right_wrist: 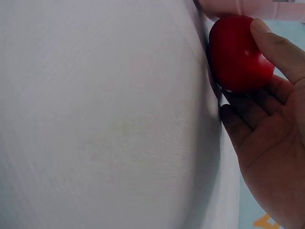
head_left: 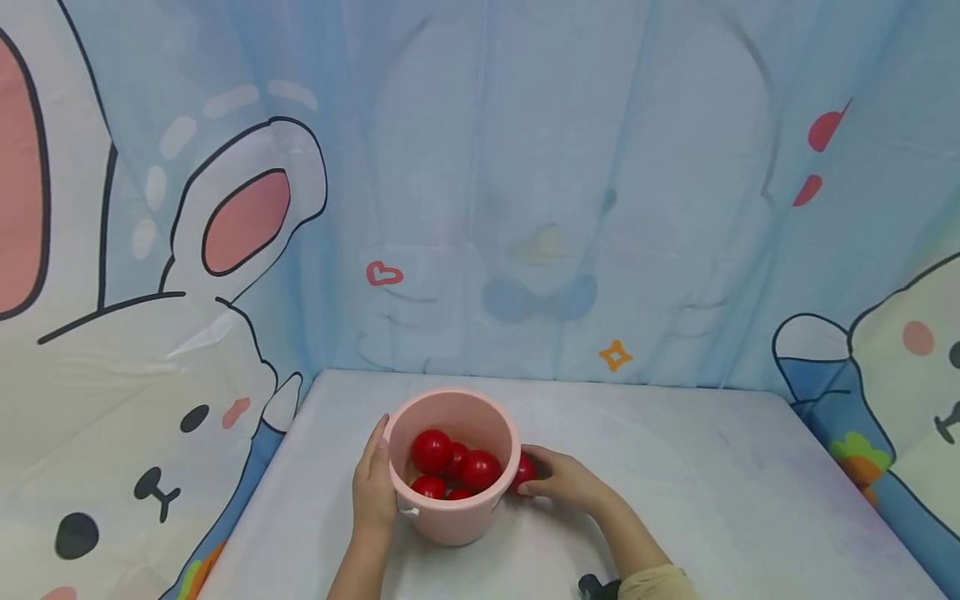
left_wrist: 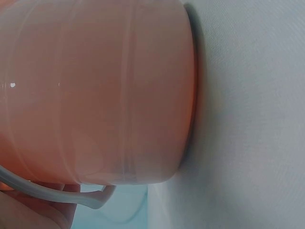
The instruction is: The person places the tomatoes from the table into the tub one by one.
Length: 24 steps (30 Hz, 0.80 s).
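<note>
A pink bucket [head_left: 453,525] stands upright on the table with several shiny red balls [head_left: 480,471] inside. My left hand [head_left: 372,492] rests against the bucket's left side, its fingers extended along the wall near the rim. In the left wrist view, the white handle [left_wrist: 43,191] passes in front of part of that hand [left_wrist: 35,210]. Just right of the bucket, my right hand [head_left: 566,481] grips another red ball [right_wrist: 240,55] low over the tabletop. The right wrist view shows the thumb [right_wrist: 279,50] on one side of this ball and fingers beneath it.
The white-covered table [head_left: 720,483] stretches right of the hands. A dark object [head_left: 596,587] lies by the right sleeve [head_left: 658,583] at the bottom edge. Behind the table hangs a blue curtain [head_left: 555,125] with cartoon prints.
</note>
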Available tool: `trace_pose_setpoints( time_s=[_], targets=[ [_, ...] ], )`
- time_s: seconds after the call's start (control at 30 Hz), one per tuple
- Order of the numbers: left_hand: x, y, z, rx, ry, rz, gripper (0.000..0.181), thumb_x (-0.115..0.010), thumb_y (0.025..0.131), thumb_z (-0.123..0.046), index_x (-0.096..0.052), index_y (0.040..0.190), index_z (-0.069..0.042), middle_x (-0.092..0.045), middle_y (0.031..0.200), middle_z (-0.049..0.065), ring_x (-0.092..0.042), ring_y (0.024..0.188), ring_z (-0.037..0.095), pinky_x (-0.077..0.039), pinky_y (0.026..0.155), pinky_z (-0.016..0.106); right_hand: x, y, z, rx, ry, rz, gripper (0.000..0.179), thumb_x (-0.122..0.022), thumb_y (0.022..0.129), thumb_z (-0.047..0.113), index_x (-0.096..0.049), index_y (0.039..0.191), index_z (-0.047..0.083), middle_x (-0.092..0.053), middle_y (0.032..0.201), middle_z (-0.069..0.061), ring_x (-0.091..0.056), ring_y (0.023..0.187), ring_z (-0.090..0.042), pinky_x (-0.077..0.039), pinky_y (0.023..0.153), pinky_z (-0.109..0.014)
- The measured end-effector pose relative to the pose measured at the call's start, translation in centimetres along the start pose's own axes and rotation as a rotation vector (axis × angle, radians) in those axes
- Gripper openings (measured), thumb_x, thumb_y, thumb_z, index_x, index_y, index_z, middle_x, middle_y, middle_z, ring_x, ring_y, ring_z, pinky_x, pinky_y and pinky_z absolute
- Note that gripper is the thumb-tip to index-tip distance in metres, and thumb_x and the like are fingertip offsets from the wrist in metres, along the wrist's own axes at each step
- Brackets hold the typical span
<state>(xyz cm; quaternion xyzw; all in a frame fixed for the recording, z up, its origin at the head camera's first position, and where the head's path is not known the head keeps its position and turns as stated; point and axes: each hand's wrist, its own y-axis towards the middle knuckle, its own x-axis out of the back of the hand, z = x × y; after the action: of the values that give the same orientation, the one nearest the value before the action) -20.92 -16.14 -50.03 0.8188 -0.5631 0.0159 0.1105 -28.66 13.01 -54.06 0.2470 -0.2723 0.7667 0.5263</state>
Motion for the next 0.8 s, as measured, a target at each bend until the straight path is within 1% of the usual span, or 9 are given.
trace_pose_setpoints(
  time_s=[0.23, 0.4, 0.63, 0.8],
  targets=[
    [0.10, -0.02, -0.11, 0.001, -0.005, 0.004, 0.048, -0.029, 0.104, -0.052, -0.037, 0.150, -0.041, -0.041, 0.156, -0.013, -0.035, 0.148, 0.024, -0.038, 0.112, 0.050, -0.13, -0.07, -0.05, 0.004, 0.001, -0.012, 0.073, -0.083, 0.072, 0.048, -0.057, 0.138, 0.032, -0.058, 0.142, 0.000, -0.047, 0.138, -0.032, -0.042, 0.106, -0.063],
    [0.12, -0.06, -0.08, -0.005, -0.005, 0.005, 0.047, -0.028, 0.105, -0.051, -0.037, 0.150, -0.041, -0.041, 0.155, -0.013, -0.036, 0.147, 0.024, -0.038, 0.112, 0.050, -0.25, 0.02, -0.22, -0.001, 0.000, -0.018, 0.072, -0.083, 0.071, 0.050, -0.057, 0.137, 0.034, -0.059, 0.141, 0.001, -0.047, 0.138, -0.032, -0.042, 0.106, -0.063],
    [0.21, 0.01, -0.03, 0.005, -0.005, 0.011, 0.047, -0.028, 0.105, -0.051, -0.036, 0.150, -0.042, -0.040, 0.156, -0.014, -0.035, 0.148, 0.023, -0.038, 0.113, 0.050, -0.46, 0.05, -0.37, -0.002, -0.008, -0.027, 0.072, -0.083, 0.072, 0.050, -0.057, 0.138, 0.034, -0.059, 0.141, 0.001, -0.047, 0.138, -0.032, -0.042, 0.106, -0.063],
    [0.19, 0.02, 0.00, -0.001, -0.011, 0.011, 0.047, -0.028, 0.105, -0.049, -0.036, 0.150, -0.041, -0.040, 0.156, -0.013, -0.035, 0.148, 0.023, -0.037, 0.113, 0.050, -0.33, -0.12, -0.38, -0.001, -0.002, -0.038, 0.070, -0.082, 0.073, 0.049, -0.057, 0.137, 0.034, -0.059, 0.141, 0.001, -0.048, 0.137, -0.032, -0.043, 0.106, -0.061]
  ],
)
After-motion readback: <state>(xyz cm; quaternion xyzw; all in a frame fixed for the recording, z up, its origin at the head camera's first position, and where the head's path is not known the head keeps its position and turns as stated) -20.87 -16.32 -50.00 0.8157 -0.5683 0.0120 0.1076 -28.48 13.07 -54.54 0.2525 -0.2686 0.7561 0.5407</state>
